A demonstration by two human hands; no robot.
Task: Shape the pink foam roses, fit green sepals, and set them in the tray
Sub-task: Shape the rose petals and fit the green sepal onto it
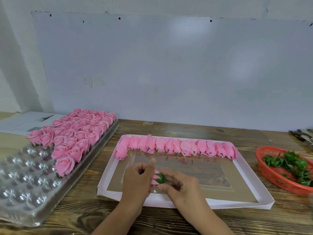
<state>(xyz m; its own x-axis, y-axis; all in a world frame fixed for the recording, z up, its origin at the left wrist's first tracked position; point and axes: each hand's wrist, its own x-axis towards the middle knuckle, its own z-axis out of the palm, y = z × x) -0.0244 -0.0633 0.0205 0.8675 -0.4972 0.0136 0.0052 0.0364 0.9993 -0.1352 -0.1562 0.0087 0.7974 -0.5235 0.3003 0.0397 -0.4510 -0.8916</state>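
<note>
On the wooden tabletop [169, 221], a clear plastic tray [25, 192] at left holds finished roses [72, 136]. Over the pink-rimmed flat box [237, 203], the left hand [137, 178] and right hand [179, 184] curl their fingers around one rose [155, 179] with a green sepal [160, 178]. A red basket [277, 182] sits right, beneath a pale wall [169, 65].

Head-worn view, forward-down over table [169, 221]

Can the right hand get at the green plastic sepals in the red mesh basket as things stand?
Probably yes. The green plastic sepals lie loose in the open-topped red mesh basket on the right hand's own side, with bare table between. But it now pinches the sepal-capped pink rose with the left hand.
</note>
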